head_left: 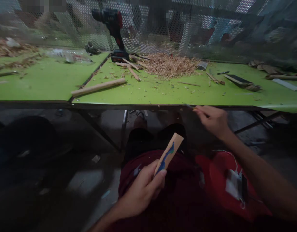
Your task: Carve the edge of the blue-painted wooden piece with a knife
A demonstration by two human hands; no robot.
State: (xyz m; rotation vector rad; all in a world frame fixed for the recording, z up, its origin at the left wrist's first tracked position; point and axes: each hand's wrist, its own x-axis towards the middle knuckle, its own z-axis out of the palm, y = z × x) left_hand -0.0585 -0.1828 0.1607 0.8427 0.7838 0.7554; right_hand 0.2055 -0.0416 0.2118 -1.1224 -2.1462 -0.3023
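Observation:
My left hand (146,185) is closed around the lower end of a flat wooden piece (174,141), held tilted over my lap. A wavy blue and green pattern runs along its face, and its upper end sticks out free. Up and to the right, apart from the wood, my right hand (213,120) is closed on a slim tool (194,110). Its thin, dark tip points left near the table's front edge. The tip is blurred and the fingers cover most of the handle, so its exact kind does not show.
On the green table (143,95) lie a wooden stick (99,87), a heap of shavings (171,65), a dark flat block (239,81) and a plastic bottle (70,55). A cordless drill (117,35) stands before the mesh screen (148,29). A red stool (217,167) holds a cabled device (233,184).

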